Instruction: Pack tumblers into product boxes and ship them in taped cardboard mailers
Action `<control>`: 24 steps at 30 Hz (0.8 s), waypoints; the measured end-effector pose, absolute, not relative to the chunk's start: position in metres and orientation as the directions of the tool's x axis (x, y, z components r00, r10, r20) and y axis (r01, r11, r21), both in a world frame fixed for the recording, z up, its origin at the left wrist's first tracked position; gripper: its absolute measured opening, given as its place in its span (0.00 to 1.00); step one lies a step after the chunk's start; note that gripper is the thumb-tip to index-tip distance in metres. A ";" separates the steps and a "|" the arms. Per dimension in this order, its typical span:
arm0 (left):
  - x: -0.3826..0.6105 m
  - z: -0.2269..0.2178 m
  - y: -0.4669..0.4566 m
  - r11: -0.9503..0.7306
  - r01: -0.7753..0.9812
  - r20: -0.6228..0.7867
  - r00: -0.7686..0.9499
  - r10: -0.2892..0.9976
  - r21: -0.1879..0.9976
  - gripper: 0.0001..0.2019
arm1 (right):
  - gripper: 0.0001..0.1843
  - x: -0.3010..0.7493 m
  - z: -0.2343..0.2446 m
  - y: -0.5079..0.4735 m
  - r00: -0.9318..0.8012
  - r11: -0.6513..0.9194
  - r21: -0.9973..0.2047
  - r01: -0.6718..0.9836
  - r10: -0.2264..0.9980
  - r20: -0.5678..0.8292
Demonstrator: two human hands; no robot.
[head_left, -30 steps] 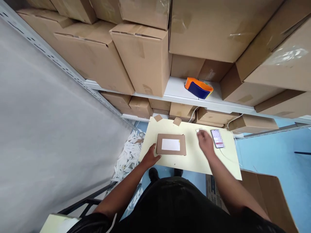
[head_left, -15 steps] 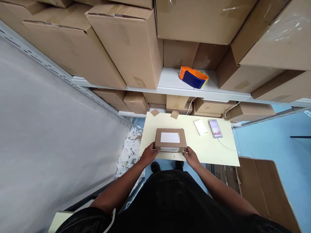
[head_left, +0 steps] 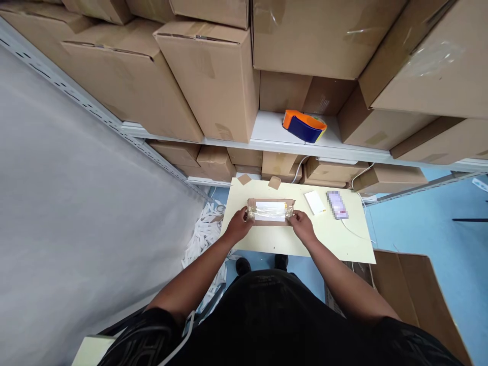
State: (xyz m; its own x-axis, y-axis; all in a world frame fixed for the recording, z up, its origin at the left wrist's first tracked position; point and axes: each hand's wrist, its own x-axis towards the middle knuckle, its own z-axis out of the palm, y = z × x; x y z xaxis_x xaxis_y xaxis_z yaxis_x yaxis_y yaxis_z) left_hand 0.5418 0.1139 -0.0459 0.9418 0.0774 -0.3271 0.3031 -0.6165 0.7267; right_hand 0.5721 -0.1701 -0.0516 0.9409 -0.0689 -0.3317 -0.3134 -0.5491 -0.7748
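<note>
A small brown cardboard box (head_left: 270,222) is over the pale yellow table in front of me. One long face is turned up toward me, with a white label (head_left: 270,211) and shiny clear tape across it. My left hand (head_left: 238,225) grips the box's left end, fingers curled round the corner. On the opposite end, my right hand (head_left: 303,226) is closed on the right corner. Whether the box's underside touches the tabletop is hidden.
Right of the box on the table (head_left: 335,241) lie a white pad (head_left: 314,203) and a blurred-out phone-like object (head_left: 337,205) with a cable. Cardboard scraps (head_left: 274,182) lie at the back edge. Shelves of cartons rise ahead; an orange-and-blue tape roll holder-like item (head_left: 304,127) sits there.
Both hands have moved the box slightly forward, away from my body, and tipped it. The taped face that pointed toward me is now turned upward.
</note>
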 end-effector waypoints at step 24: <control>0.510 -0.072 0.152 -0.559 0.275 -0.324 0.946 0.013 0.782 0.22 | 0.34 0.507 -0.096 -0.189 0.867 -0.505 -0.715 -0.483 -0.164 -0.471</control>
State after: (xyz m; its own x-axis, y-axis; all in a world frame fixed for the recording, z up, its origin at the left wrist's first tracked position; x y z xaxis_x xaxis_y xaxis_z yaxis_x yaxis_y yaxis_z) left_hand 0.5099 0.1519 -0.0720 0.9461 0.0126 -0.3237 0.2751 -0.5587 0.7824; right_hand 0.5075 -0.1894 -0.0959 0.8670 -0.1637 -0.4706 -0.4834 -0.5049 -0.7151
